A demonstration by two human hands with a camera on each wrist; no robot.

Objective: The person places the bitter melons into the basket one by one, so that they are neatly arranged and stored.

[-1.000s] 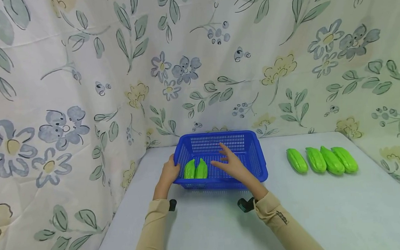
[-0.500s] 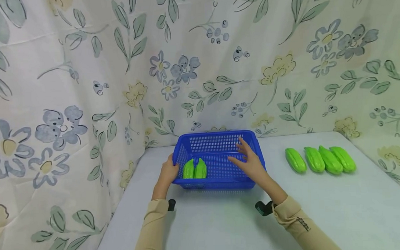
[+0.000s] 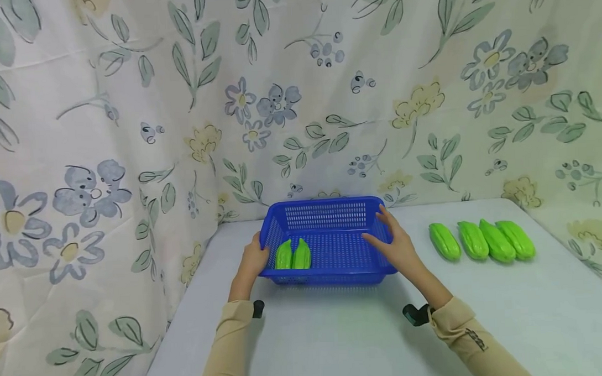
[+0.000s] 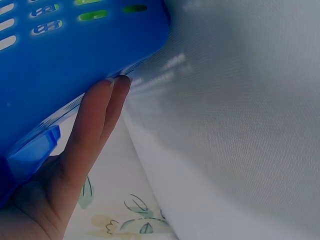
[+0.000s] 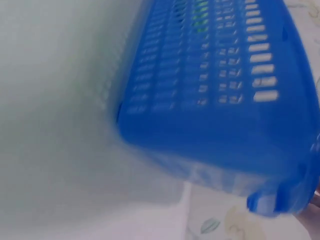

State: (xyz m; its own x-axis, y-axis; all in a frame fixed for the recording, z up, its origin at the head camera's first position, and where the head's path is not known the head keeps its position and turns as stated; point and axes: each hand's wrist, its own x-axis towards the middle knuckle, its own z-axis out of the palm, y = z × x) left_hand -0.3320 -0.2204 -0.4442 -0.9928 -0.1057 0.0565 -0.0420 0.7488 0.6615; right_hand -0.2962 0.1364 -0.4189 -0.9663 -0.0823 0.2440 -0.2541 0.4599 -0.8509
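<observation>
A blue plastic basket (image 3: pixel 329 271) with slotted walls stands on the white table. Two bright green, ridged, gourd-like vegetables (image 3: pixel 293 254) lie side by side in its left end. My left hand (image 3: pixel 254 257) grips the basket's left rim, with its thumb over the edge. From the left wrist, the fingers (image 4: pixel 95 117) lie along the outer wall. My right hand (image 3: pixel 400 249) is at the right rim, thumb and fingers spread apart, the thumb reaching over the basket's inside. Only a sliver of that hand shows at the right wrist view's edge, beyond the basket's outer wall (image 5: pixel 215 127).
To the right on the table (image 3: pixel 484 309) lie several more green vegetables: one (image 3: pixel 445 241) slightly apart, the others (image 3: pixel 497 241) grouped together. A floral curtain (image 3: pixel 298 99) hangs behind the table and along its left side.
My right hand has moved right, from over the middle of the basket to its right rim, fingers still spread. The left hand has stayed on the left rim.
</observation>
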